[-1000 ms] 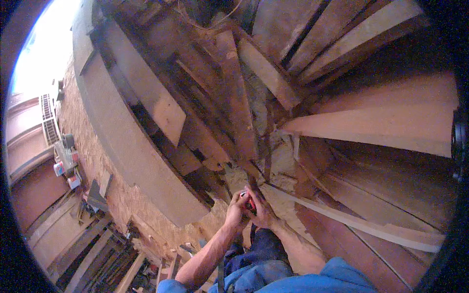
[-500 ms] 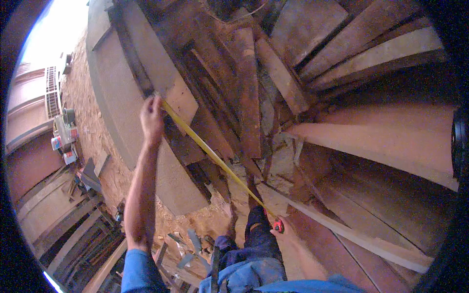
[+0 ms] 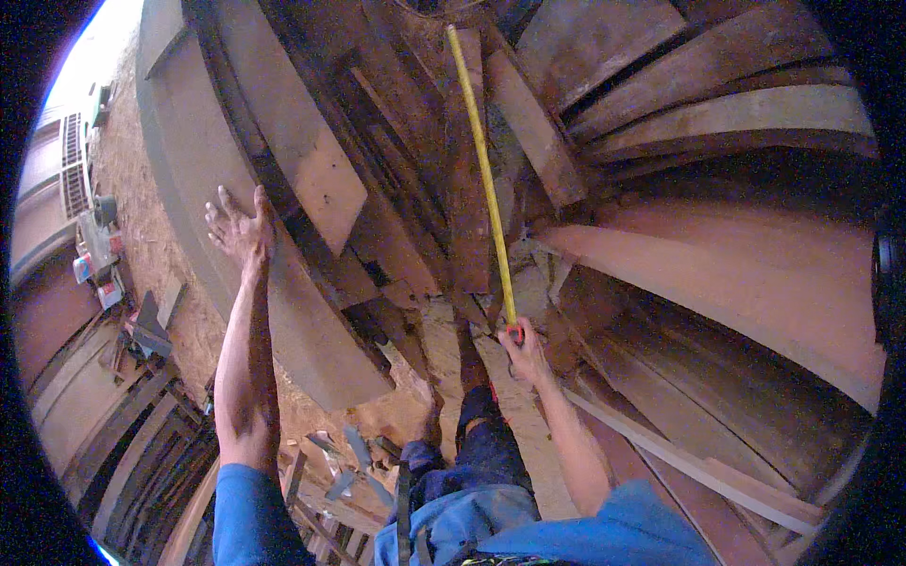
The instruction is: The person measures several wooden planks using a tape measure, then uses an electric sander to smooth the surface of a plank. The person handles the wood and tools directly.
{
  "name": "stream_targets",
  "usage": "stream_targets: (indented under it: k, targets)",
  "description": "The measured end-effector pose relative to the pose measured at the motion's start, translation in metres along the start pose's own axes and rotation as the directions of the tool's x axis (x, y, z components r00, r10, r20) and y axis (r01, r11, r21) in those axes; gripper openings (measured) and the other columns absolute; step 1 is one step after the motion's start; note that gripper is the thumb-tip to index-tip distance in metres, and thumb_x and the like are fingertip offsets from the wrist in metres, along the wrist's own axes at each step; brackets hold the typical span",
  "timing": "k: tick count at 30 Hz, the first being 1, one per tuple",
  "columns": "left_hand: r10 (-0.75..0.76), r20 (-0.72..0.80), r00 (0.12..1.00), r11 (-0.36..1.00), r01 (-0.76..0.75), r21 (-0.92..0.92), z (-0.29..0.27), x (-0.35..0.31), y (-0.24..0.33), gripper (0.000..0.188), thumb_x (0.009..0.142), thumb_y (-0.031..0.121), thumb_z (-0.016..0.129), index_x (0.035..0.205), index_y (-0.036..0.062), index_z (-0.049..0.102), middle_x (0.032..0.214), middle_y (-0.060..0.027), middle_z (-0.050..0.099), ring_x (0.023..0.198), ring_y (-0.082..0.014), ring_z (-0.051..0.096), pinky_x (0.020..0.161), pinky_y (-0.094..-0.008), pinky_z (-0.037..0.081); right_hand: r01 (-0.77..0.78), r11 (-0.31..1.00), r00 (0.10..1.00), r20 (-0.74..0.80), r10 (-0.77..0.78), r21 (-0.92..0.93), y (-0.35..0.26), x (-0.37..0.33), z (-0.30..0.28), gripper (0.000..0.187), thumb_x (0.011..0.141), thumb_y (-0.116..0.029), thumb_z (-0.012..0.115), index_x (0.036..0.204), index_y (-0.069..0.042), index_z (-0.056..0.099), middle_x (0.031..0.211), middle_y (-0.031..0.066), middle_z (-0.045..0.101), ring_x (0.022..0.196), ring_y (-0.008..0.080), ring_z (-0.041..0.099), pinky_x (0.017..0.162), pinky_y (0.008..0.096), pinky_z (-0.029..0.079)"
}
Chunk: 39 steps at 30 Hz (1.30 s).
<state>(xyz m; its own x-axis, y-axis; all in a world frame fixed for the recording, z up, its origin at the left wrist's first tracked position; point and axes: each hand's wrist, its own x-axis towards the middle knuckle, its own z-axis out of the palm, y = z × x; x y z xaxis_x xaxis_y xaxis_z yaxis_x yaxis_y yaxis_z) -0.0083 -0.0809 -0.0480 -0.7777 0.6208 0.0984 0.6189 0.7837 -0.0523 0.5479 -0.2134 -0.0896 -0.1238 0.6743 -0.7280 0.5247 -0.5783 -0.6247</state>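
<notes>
My right hand is wrapped round a red tape measure, low in the middle of the view. Its yellow blade is pulled far out and runs up over stacked timber, with the free end near the top. Over at the left, my left hand has its fingers spread and holds nothing. It is over a long, wide board; I cannot tell whether the palm touches it. A second board, with a paler end, lies alongside across a dark gap.
Rough planks lie in the middle, with more fanned out at upper right. A large reddish beam juts in from the right. Offcuts lie near my feet. Far left stand a stack of lumber and small containers.
My left hand has let go of the blade's end and opened, shifting left. My right hand has moved up and forward with the tape measure, and the blade now points away from me.
</notes>
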Motion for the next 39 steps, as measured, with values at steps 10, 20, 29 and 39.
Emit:
stream_targets:
  k: [10,20,29,39]
  targets:
    - [0.028,-0.072,0.997,0.997,-0.022,0.074,0.003,-0.003,-0.005,0.093,0.092,0.077,0.049,0.163,0.0202,0.029,0.166,-0.0217,0.026,0.156,-0.0377,0.02,0.126,-0.0557,0.013,-0.055,0.99,0.996,-0.082,0.045,-0.131,-0.043,0.14,0.062,0.063,0.094,-0.054,0.067,0.134,-0.007,0.056,0.12,0.0152,0.066,0.115,0.0305,0.062,0.1,0.0418,0.047]
    - [0.007,-0.039,0.999,1.0,-0.006,0.024,-0.002,-0.006,-0.001,0.091,0.092,0.076,0.049,0.162,0.0207,0.03,0.167,-0.02,0.024,0.157,-0.0368,0.018,0.127,-0.0548,0.013,-0.097,0.985,0.991,-0.105,0.083,-0.141,-0.041,0.155,0.097,0.07,0.093,-0.055,0.068,0.134,-0.001,0.054,0.121,0.02,0.064,0.115,0.0351,0.062,0.099,0.044,0.048]
    - [0.035,-0.07,0.997,0.999,-0.035,0.001,-0.001,-0.005,-0.002,0.092,0.091,0.077,0.05,0.162,0.0207,0.031,0.166,-0.0217,0.024,0.156,-0.0372,0.019,0.126,-0.055,0.013,-0.125,0.988,0.976,-0.188,0.107,-0.089,-0.043,0.164,0.12,0.069,0.093,-0.055,0.069,0.134,-0.001,0.053,0.121,0.0194,0.065,0.111,0.0362,0.064,0.095,0.0455,0.049]
    - [0.031,-0.076,0.997,0.998,-0.035,-0.05,0.009,-0.003,-0.006,0.098,0.088,0.081,0.05,0.161,0.0193,0.031,0.165,-0.0251,0.025,0.156,-0.0392,0.018,0.126,-0.0557,0.012,-0.139,0.966,0.973,-0.213,0.091,-0.219,0.07,0.129,0.132,0.057,0.094,-0.047,0.072,0.128,-0.006,0.053,0.106,0.0146,0.066,0.101,0.0319,0.065,0.09,0.0431,0.051]
